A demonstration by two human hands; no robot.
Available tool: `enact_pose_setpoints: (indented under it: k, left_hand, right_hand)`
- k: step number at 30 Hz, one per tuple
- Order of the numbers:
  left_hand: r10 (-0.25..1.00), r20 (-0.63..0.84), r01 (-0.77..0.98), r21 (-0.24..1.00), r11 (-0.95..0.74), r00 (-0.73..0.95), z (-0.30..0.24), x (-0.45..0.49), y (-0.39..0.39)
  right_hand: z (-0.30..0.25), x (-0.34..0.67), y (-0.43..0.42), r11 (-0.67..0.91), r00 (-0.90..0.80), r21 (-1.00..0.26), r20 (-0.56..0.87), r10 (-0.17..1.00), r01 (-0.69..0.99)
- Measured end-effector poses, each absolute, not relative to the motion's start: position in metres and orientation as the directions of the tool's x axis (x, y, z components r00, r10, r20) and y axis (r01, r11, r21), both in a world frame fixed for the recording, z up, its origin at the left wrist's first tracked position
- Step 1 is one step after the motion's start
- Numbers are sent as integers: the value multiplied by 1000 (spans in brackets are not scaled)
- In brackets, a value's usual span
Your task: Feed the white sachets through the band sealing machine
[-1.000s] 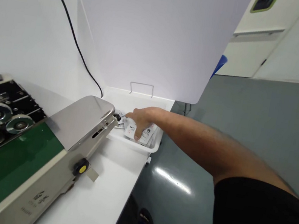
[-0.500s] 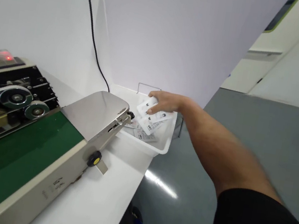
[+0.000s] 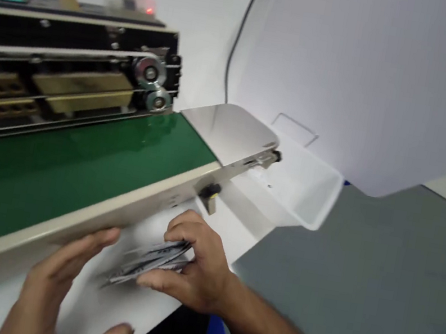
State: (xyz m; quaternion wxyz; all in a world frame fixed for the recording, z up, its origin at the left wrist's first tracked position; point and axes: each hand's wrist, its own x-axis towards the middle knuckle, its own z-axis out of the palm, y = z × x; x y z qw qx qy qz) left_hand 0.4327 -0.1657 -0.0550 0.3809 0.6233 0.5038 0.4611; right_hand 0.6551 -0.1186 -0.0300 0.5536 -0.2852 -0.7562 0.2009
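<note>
In my right hand (image 3: 206,264) is a small stack of printed sachets (image 3: 156,261), pinched between thumb and fingers above the white table (image 3: 237,235). Motion blurs their print and their lower edges. My left hand (image 3: 58,282) is at the lower left, thumb and fingers spread wide, facing the stack without visibly touching it. Just beyond both hands runs the pale side rail of a machine with a green conveyor belt (image 3: 92,156). The white plastic bin (image 3: 320,200) stands past the belt's right end, its near part hidden behind the machine.
A smooth metal plate (image 3: 229,131) caps the belt's right end, with a black knob (image 3: 210,190) below it. Rollers (image 3: 151,72) and brass-coloured blocks (image 3: 84,89) line the back of the belt. A black cable (image 3: 240,39) hangs by the wall. Grey floor (image 3: 354,303) lies right.
My right hand has left the bin and come back to the table with the sachets in its grip. My left hand has entered view. The camera has turned left towards the machine.
</note>
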Motion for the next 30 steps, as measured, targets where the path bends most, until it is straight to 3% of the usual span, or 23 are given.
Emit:
enact_pose_setpoints:
  k: [2,6,12,15,18,22,26,30]
  left_hand:
    - [972,230,333,915,-230,40,-58,436,-166]
    - [989,148,391,911,-135,-4,-62,446,-172]
    - [989,149,283,949,-139,-14,-53,457,-176]
    - [977,212,405,893,-196,6,-55,456,-176]
    - [988,123,512,845,-154,95,-59,451,-174]
    - [989,-111,388,919,67,94,-47,453,-172]
    - [948,-319,264,916,303,21,-17,457,-169]
    - [844,-471,-106,854,509,256,-7,459,-173]
  right_hand:
    - [-47,637,-120,733,-254,-638,687,681,238]
    - [-60,630,-127,686,-359,-666,589,725,293]
    - [-42,640,-134,635,-515,-708,438,737,307]
    - [-42,640,-134,646,-500,-670,443,744,366]
    - [-54,640,-135,628,-488,-669,425,762,398]
    - [-69,646,-140,534,-467,-756,342,815,378]
    - [-55,653,-141,273,-395,-931,163,904,242]
    - [-27,652,-148,18,-421,-987,-51,906,157]
